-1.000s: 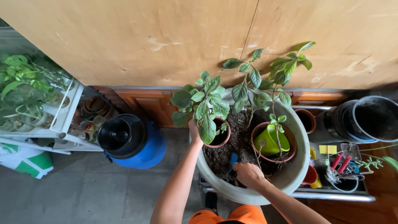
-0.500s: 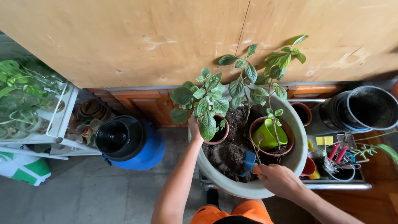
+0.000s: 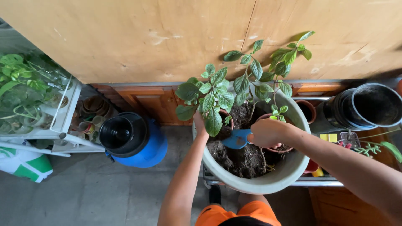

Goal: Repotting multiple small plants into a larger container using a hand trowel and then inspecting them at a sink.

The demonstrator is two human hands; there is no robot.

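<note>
White-and-green bag (image 3: 25, 165) on the floor at far left, under the white shelf (image 3: 63, 113); two yellow square tags (image 3: 329, 137) on the cart at right. Counts: one big grey basin (image 3: 268, 180) of soil, one blue trowel (image 3: 236, 139), two terracotta pots inside the basin that I can see, one blue barrel (image 3: 146, 148) with black funnel, two dark buckets at right edge. My right hand (image 3: 268, 132) is closed around the trowel's handle, blade pointing left over the soil, near the basin's far-left rim. My left hand (image 3: 200, 121) is at the small terracotta pot (image 3: 228, 121) with the leafy plant (image 3: 207, 98), fingers hidden under leaves, so grip unclear, probably wrapped on the rim. Trowel blade is rounded, plain blue, a little dirt on it. Second pot (image 3: 278, 148) sits behind my right hand, mostly covered.
</note>
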